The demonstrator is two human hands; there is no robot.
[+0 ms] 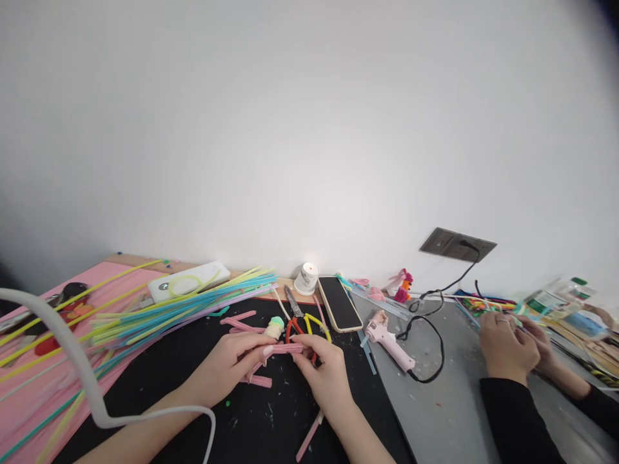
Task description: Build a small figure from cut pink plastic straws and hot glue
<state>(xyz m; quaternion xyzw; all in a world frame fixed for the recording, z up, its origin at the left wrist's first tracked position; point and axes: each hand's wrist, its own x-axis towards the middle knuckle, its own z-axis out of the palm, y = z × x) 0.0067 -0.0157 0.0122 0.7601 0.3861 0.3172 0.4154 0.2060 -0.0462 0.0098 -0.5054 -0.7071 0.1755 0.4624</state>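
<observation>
in the head view, a short pink strip [286, 348] spans the gap between the left hand [235, 359] and the right hand [329, 372], over the black mat [261, 425]. the left fingers are nearly closed, thumb pressed on the strip's left end; the right fingers pinch its other end, with no more opening than the strip's own thickness. a small cream and green piece [275, 327] sits just beyond the left fingertips; whether they touch it i can't tell.

the strip looks fuzzy and very light, probably soft on the outside with a bendable core, so i'd expect it to grip well rather than slip, and to keep a crease if squeezed hard. best hold: a light pinch near each end, leaving the middle free. the cream and green piece seems easier to dent or knock loose; i'd take it low, by its pale body. a pliers-like tool [293, 305] lies close behind the hands.
</observation>
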